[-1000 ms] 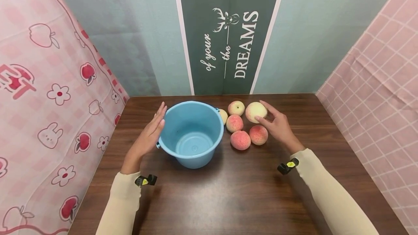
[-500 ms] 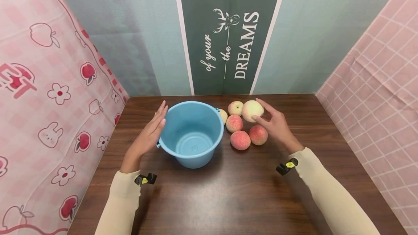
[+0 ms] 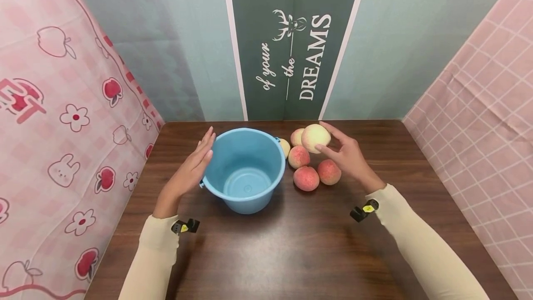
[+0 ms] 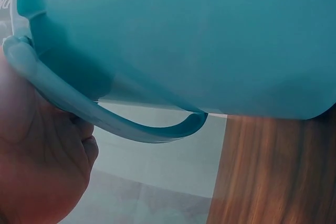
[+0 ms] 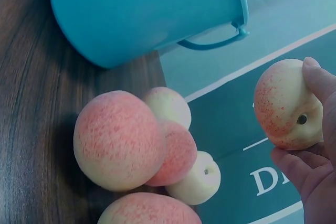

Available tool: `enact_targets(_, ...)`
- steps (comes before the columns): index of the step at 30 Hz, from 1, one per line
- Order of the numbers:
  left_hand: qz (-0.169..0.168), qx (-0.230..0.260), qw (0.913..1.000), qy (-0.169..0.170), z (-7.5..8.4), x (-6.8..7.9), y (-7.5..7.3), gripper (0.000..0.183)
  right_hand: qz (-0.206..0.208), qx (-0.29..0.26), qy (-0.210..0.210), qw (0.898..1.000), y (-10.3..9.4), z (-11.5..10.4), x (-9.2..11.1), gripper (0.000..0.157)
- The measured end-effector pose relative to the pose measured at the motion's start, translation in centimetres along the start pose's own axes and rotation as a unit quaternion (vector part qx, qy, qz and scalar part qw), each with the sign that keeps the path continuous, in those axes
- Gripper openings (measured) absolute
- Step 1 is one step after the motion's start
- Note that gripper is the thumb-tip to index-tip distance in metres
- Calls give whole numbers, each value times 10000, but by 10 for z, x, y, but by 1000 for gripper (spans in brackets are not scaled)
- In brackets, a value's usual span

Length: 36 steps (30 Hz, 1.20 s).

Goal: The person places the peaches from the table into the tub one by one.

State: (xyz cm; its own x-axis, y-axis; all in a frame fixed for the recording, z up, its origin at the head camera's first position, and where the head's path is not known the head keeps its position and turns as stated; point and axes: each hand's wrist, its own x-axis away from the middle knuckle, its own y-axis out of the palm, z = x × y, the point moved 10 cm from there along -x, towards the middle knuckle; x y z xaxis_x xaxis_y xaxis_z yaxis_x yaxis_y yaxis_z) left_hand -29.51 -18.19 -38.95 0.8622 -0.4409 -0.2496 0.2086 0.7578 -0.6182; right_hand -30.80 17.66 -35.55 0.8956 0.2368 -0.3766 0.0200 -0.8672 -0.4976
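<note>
A pale yellow peach (image 3: 316,138) with a pink blush is held in my right hand (image 3: 347,154), thumb on the near side and fingers on the far side. The right wrist view shows this peach (image 5: 291,103) raised above the others, its stem hollow facing the camera. My left hand (image 3: 191,165) rests with straight fingers against the left rim of a blue bucket (image 3: 245,205). In the left wrist view the bucket's handle (image 4: 131,129) hangs beside the palm. Inside, the bucket's bottom shows bare.
Right of the bucket lie several more peaches: a red one (image 3: 306,178), another red one (image 3: 329,172), a third red one (image 3: 299,157), and pale ones partly hidden. All stand on a dark wooden table (image 3: 266,253). Printed cloths (image 3: 183,50) hang behind and at both sides.
My right hand has lifted the pale peach and carried it left toward the bucket, so it now overlaps the pale peach at the back. The left hand stays nearly still at the rim.
</note>
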Motion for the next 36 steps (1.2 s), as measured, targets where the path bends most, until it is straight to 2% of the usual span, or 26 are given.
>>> enact_targets(19,-104,-335,9993,140,2,-1,1,55,-240,-109,-131,9996,14,-30,-3,62)
enact_targets(28,-164,-598,9981,61,5,-2,0,56,-440,-190,-289,9984,25,-43,-4,64)
enact_targets(36,-158,-545,9984,84,10,-12,1,55,-479,-296,-416,9975,29,-50,-8,64)
